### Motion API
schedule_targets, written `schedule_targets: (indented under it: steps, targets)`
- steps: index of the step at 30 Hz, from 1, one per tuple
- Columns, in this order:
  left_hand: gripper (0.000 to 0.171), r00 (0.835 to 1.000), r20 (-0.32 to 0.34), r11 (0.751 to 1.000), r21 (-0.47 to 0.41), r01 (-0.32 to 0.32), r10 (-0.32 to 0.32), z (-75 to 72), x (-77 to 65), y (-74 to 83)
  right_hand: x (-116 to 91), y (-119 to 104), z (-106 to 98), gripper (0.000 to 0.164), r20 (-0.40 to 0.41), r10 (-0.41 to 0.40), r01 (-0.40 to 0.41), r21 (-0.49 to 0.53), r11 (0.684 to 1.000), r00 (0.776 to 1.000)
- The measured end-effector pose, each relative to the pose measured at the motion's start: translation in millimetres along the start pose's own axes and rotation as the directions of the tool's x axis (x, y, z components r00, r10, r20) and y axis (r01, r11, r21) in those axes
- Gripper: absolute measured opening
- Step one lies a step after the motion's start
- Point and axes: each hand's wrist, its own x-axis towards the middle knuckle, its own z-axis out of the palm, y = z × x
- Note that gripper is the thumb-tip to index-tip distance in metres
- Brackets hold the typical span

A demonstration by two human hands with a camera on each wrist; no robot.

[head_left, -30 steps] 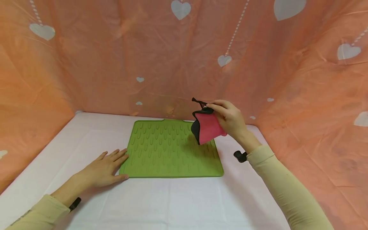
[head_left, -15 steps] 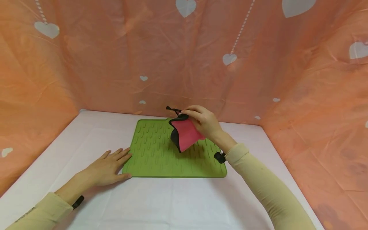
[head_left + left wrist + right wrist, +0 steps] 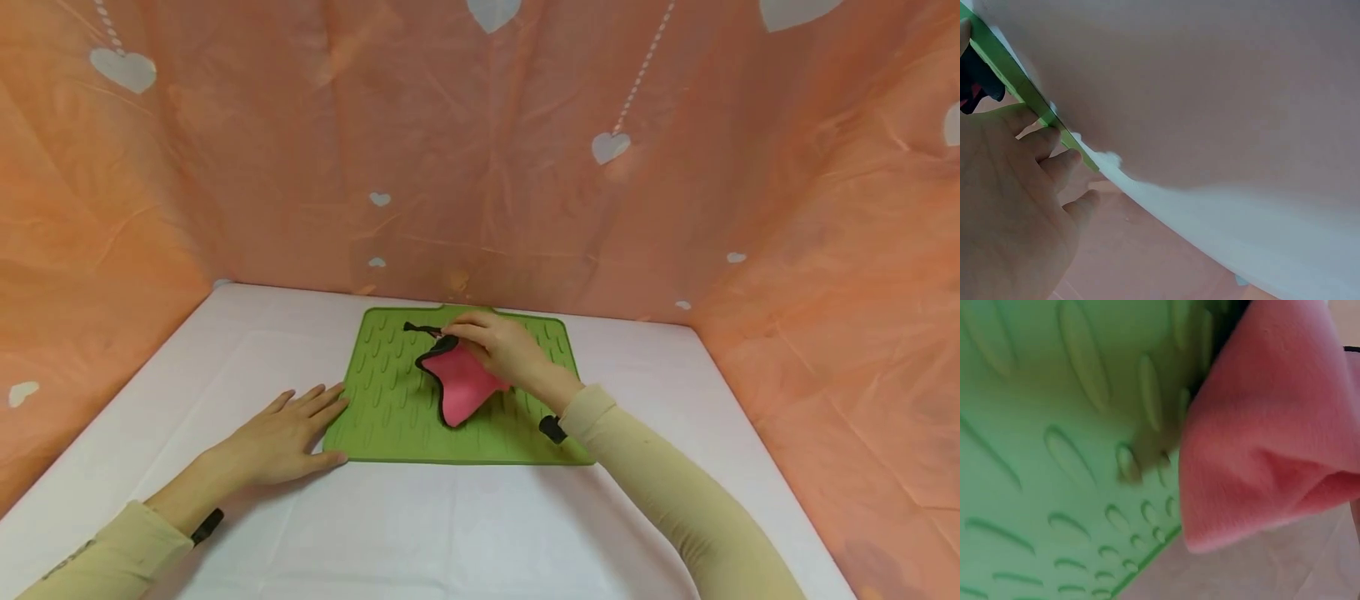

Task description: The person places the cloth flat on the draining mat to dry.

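Note:
My right hand pinches the top of a soft pink cloth piece with black edging, close over the ribbed green mat. A thin black cord sticks out to the left of the fingertips. Seen from the right wrist, the folded pink cloth hangs low beside the mat's raised ridges, casting a shadow. My left hand lies with fingers spread at the mat's left edge, fingertips on it. In the left wrist view, the straight fingers of the left hand meet the mat's edge.
A white cloth covers the table under the mat. Orange sheeting printed with pale hearts stands behind and along both sides. A small black device is strapped at the right wrist, another black device at the left.
My right hand has carried the pink cloth piece left and down, from over the mat's right side to low over its middle. The left hand stays at the mat's left edge.

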Motion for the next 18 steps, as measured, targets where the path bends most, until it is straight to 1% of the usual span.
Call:
schedule_targets:
  steps: [5, 7, 9, 11, 14, 16, 18]
  targets:
    - [0.086, 1.000, 0.009, 1.000, -0.006, 0.002, -0.002, -1.4, 0.8, 1.0, 1.5, -4.9, 9.5, 0.031, 0.103, 0.049, -0.051, 0.021, 0.998, 0.993]
    - [0.086, 1.000, 0.013, 1.000, -0.008, 0.004, -0.004, -1.9, 1.2, 1.4, 3.5, -6.8, 13.0, 0.034, 0.154, 0.064, -0.070, 0.033, 0.997, 0.986]
    - [0.086, 1.000, 0.014, 1.000, -0.010, 0.005, -0.005, -2.1, 1.7, 1.5, 5.6, -8.7, 16.7, 0.037, 0.220, 0.081, -0.092, 0.044, 0.995, 0.972]
    - [0.086, 1.000, 0.016, 1.000, -0.011, 0.006, -0.006, -1.9, 2.2, 1.4, 7.6, -10.6, 20.6, 0.040, 0.293, 0.097, -0.123, 0.070, 0.990, 0.951]
    - [0.086, 1.000, 0.020, 1.000, -0.010, 0.008, -0.007, -1.2, 3.0, 0.9, 9.1, -12.8, 27.8, 0.046, 0.399, 0.116, -0.168, 0.098, 0.981, 0.910]
    - [0.086, 1.000, 0.023, 1.000, -0.011, 0.009, -0.008, -0.9, 3.4, 0.7, 9.1, -13.8, 33.5, 0.048, 0.459, 0.114, -0.186, 0.115, 0.976, 0.881]
    - [0.086, 1.000, 0.026, 1.000, -0.013, 0.009, -0.009, -0.4, 3.6, 0.5, 8.1, -14.7, 39.2, 0.050, 0.508, 0.100, -0.185, 0.119, 0.975, 0.856]
